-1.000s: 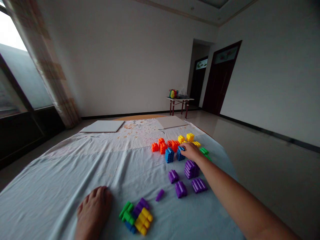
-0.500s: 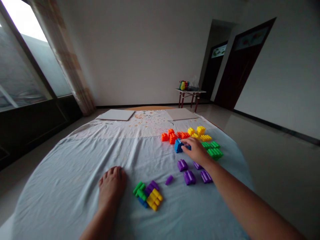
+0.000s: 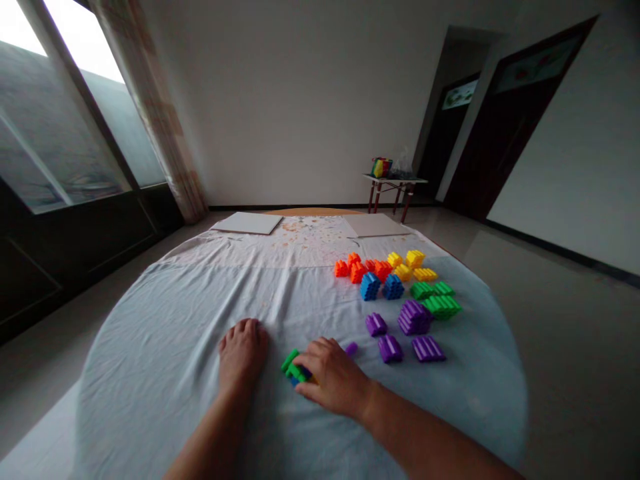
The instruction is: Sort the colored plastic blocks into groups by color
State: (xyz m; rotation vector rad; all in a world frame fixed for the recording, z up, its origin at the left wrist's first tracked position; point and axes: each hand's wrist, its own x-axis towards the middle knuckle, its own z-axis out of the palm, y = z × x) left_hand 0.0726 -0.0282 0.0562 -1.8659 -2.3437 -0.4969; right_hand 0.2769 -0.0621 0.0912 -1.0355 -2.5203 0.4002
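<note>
My left hand [image 3: 243, 353] lies flat on the cloth, left of the near blocks, holding nothing. My right hand [image 3: 333, 373] is over the small near cluster, its fingers curled on the blocks and hiding most of the yellow and purple ones. A green block [image 3: 295, 365] of that cluster shows at my right fingertips. Just beyond the hand is a small purple piece [image 3: 351, 349]. Several purple blocks [image 3: 415, 317] lie to the right. Behind them are two blue blocks [image 3: 370, 287], with orange blocks [image 3: 357, 272], yellow blocks [image 3: 415, 259] and green blocks [image 3: 443, 306] around.
A cloth-covered round table [image 3: 170, 320] fills the foreground. Two flat boards, a white one [image 3: 249, 223] and a beige one [image 3: 377, 225], lie at its far side. Beyond stands a small side table [image 3: 395, 180] with a colourful item and a plastic bag.
My right hand has left the blue blocks and come back toward me onto the near cluster. Two blue blocks now show uncovered. The whole view has shifted slightly; my left hand stays flat.
</note>
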